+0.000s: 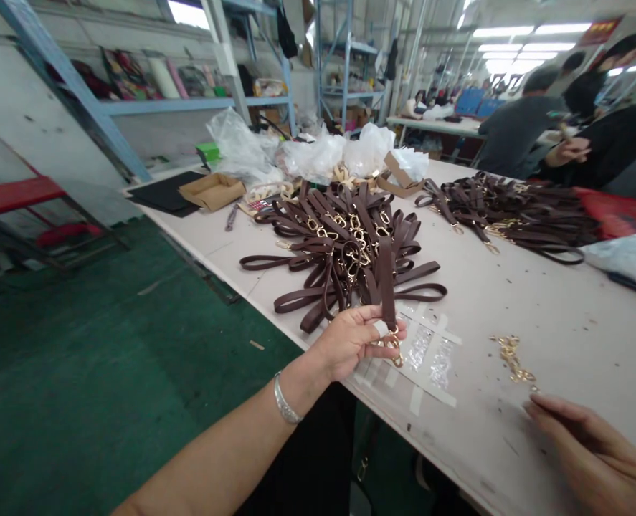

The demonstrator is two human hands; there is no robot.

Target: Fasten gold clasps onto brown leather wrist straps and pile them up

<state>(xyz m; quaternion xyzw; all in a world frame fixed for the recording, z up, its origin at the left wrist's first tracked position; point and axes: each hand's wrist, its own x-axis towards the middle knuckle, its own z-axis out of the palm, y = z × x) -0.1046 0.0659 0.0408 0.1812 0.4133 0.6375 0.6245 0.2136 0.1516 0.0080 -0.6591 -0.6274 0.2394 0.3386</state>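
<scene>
My left hand (358, 340) grips the lower end of a dark brown strap (386, 283) near the table edge. A gold clasp (396, 355) hangs from that end, partly hidden by my fingers. A white wrap is on one finger. My right hand (591, 448) is at the lower right, its fingertips drawn together beside a small heap of gold clasps (514, 358). A tiny gold piece shows at those fingertips; whether it is pinched or lies on the table is unclear. Behind my left hand spreads a pile of brown looped straps (344, 229) with gold clasps.
A second strap pile (511, 208) lies at the right rear of the table (490, 301). Taped clear plastic packets (430, 355) lie right of my left hand. Plastic bags (318, 154) and an open cardboard box (213, 190) stand behind. Other people (533, 122) sit beyond.
</scene>
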